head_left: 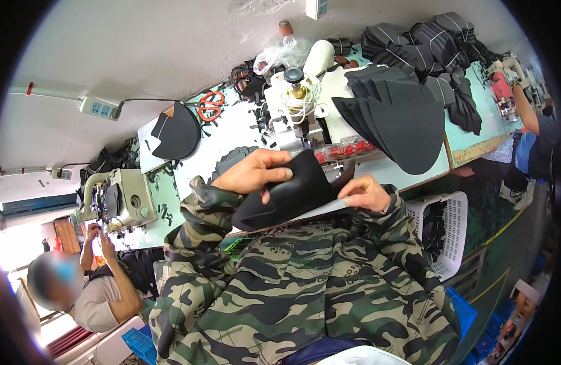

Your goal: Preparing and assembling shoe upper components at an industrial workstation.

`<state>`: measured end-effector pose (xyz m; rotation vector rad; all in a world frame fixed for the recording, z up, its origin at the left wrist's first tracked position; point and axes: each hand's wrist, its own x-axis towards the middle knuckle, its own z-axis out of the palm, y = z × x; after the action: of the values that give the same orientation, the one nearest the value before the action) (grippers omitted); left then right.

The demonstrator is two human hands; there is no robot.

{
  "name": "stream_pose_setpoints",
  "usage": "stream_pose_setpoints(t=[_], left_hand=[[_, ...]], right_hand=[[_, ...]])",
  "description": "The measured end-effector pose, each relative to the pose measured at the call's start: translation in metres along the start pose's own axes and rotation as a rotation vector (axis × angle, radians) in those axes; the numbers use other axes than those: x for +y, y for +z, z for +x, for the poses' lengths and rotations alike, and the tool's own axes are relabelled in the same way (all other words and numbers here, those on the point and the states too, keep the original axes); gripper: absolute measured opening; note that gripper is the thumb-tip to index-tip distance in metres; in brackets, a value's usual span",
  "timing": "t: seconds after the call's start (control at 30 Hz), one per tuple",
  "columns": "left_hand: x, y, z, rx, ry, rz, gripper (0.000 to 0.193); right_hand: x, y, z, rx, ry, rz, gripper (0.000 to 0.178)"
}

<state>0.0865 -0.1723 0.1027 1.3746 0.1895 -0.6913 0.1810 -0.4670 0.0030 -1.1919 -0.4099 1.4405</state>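
Observation:
My left hand (pixel 254 174) grips a curved black fabric piece (pixel 286 196), thumb on top and fingers folded around its upper edge. My right hand (pixel 367 193) pinches the right end of the same piece, where a paler grey edge shows by the fingertips. The piece is bent and held in front of a white sewing machine (pixel 338 106), close to its needle area. A cone of white thread (pixel 300 100) stands on the machine. Fanned across the machine's right side lies a stack of black fabric panels (pixel 402 115).
Orange-handled scissors (pixel 211 107) and a rounded black piece (pixel 178 135) lie left on the table, among black scraps. Bundled black pieces (pixel 414 45) are piled behind. A white basket (pixel 456 234) stands right. Co-workers sit left (pixel 104 298) and right (pixel 527 112) at other machines.

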Motion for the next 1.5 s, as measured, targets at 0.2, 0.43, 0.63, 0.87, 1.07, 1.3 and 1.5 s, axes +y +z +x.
stream_pose_setpoints(t=[0.2,0.43,0.63,0.87,1.07,1.3,1.5], left_hand=[[-0.031,0.0,0.032,0.379,-0.097,0.493,0.022],[-0.035,-0.014,0.053,0.443,-0.187,0.758,0.029],[-0.023,-0.035,0.085,0.315,-0.142,0.662,0.028],[-0.027,-0.017,0.094,0.442,-0.123,0.794,0.027],[-0.065,-0.067,0.056,0.779,0.081,0.646,0.024],[-0.132,-0.098,-0.014,0.568,-0.435,1.41,0.046],[-0.137,-0.095,-0.015,0.676,-0.357,1.372,0.044]], right_hand=[[0.002,0.047,0.012,0.373,-0.241,-0.405,0.028],[-0.004,0.062,0.021,0.598,-0.254,-0.496,0.029],[-0.025,0.081,0.014,0.647,-0.284,-0.559,0.03],[-0.014,0.094,-0.015,0.61,-0.33,-0.666,0.026],[-0.088,0.081,-0.068,0.975,-0.257,-0.54,0.024],[-0.103,0.011,-0.091,1.32,-0.665,-1.411,0.031],[-0.058,-0.015,-0.071,1.032,-0.577,-1.294,0.029]])
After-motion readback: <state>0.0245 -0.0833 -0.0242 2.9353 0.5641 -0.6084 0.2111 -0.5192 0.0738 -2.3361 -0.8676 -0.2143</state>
